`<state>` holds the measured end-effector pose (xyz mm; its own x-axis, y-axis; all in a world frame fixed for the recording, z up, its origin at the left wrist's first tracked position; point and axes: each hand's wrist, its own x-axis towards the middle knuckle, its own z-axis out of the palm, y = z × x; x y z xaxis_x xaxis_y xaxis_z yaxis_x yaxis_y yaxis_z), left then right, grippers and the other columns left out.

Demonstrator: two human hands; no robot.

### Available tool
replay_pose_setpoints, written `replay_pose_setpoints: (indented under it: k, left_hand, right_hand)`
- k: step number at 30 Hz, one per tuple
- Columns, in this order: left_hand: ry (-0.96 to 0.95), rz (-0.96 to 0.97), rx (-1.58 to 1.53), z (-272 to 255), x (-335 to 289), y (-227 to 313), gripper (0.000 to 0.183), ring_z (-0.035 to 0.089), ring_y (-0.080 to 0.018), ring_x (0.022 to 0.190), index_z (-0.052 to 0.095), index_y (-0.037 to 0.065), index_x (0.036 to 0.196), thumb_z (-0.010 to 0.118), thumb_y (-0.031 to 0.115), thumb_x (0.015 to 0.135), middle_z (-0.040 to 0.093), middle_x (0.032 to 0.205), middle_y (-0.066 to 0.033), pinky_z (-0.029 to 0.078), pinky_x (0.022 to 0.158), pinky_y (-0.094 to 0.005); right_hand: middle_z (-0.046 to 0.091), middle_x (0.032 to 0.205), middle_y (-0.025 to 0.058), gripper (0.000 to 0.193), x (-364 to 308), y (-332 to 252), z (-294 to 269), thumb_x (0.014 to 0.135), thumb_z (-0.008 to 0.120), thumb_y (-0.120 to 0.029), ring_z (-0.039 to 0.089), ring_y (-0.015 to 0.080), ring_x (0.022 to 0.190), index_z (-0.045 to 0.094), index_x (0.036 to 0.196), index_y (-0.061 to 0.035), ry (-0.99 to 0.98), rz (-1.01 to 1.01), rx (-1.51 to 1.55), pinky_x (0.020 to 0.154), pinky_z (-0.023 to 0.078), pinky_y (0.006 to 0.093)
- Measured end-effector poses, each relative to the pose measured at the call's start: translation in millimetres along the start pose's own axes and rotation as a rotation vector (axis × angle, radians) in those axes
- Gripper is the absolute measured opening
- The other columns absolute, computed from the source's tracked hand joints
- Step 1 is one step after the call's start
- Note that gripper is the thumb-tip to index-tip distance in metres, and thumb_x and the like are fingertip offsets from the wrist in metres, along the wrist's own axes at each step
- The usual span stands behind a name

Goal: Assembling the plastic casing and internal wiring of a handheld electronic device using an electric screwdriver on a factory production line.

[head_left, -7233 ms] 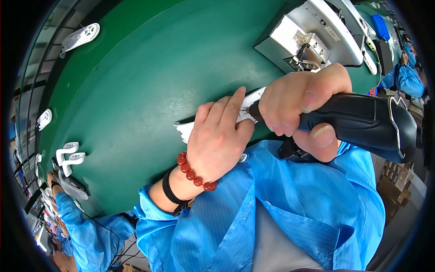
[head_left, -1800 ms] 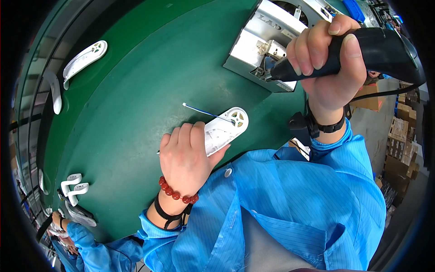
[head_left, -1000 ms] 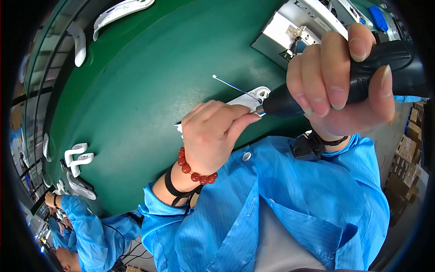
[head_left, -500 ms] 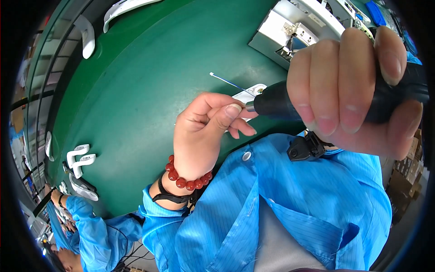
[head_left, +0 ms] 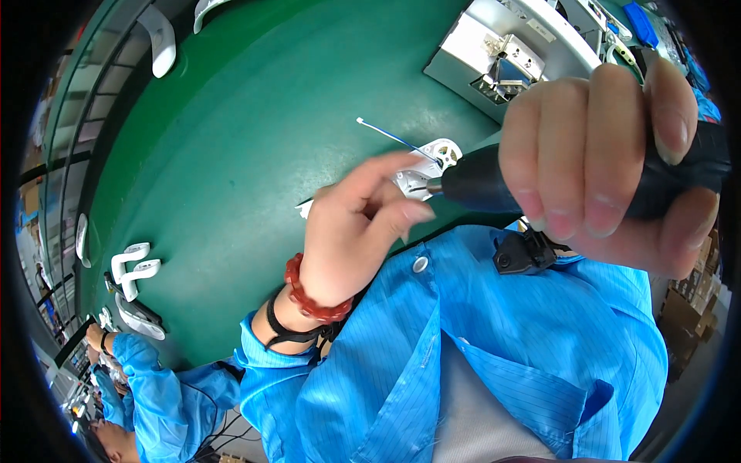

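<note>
My right hand point(head_left: 590, 154) is wrapped round the black body of a power screwdriver point(head_left: 480, 180), held sideways with its metal nose toward the left. A thin bit sticks out of that nose. Just left of the bit is my left hand point(head_left: 347, 220), slightly blurred, its thumb and forefinger apart and nothing seen between them. Under the bit lies a white plastic part point(head_left: 443, 153) with a round spoked end, partly covered by my left hand and the screwdriver. A thin blue cable point(head_left: 390, 136) with a white plug runs out from it over the green table.
At the upper right stands a metal box fixture point(head_left: 471, 50) with a small clamp-like block. Curved white plastic pieces point(head_left: 137, 270) lie at the table's left side, another white piece point(head_left: 160, 42) at its far left edge. A co-worker in a blue sleeve point(head_left: 154, 366) sits lower left.
My left thumb and forefinger have come off the screwdriver's tip and parted, baring the bit. The screwdriver has shifted slightly right and down. More of the white part shows.
</note>
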<state>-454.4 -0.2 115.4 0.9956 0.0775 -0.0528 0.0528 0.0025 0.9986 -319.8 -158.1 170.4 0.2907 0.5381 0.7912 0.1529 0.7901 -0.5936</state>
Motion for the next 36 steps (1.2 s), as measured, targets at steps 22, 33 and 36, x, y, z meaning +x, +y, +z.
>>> replay_pose_setpoints:
  k: [22,33,36]
  left_hand:
    - [0.086,0.364,1.063,0.6,28.8,-26.1,0.071,0.064,-0.0238,0.077,0.063,0.007,0.115,0.082,0.043,0.056,0.064,0.085,-0.0061,0.051,0.065,-0.0336]
    - [0.053,0.309,1.054,-0.5,32.1,-24.8,0.074,0.064,-0.0235,0.075,0.064,0.009,0.117,0.083,0.042,0.054,0.062,0.085,-0.0050,0.051,0.063,-0.0329]
    - [0.058,0.313,1.048,-0.4,31.9,-25.8,0.074,0.064,-0.0232,0.075,0.064,0.009,0.117,0.083,0.042,0.054,0.062,0.085,-0.0050,0.051,0.063,-0.0326]
  right_hand:
    - [0.054,0.071,0.0042,0.033,-56.5,14.8,-6.0,0.090,0.063,-0.031,0.053,0.0151,0.055,0.043,0.104,-0.0098,0.218,0.242,-0.177,0.052,0.045,0.0302]
    - [0.054,0.069,0.0007,0.034,-61.4,23.2,-9.3,0.088,0.066,-0.030,0.052,0.0117,0.051,0.043,0.104,-0.0104,0.183,0.143,-0.172,0.047,0.045,0.0262]
    - [0.054,0.069,0.0007,0.035,-60.7,22.7,-8.7,0.088,0.065,-0.031,0.052,0.0116,0.051,0.043,0.105,-0.0104,0.182,0.144,-0.178,0.047,0.045,0.0264]
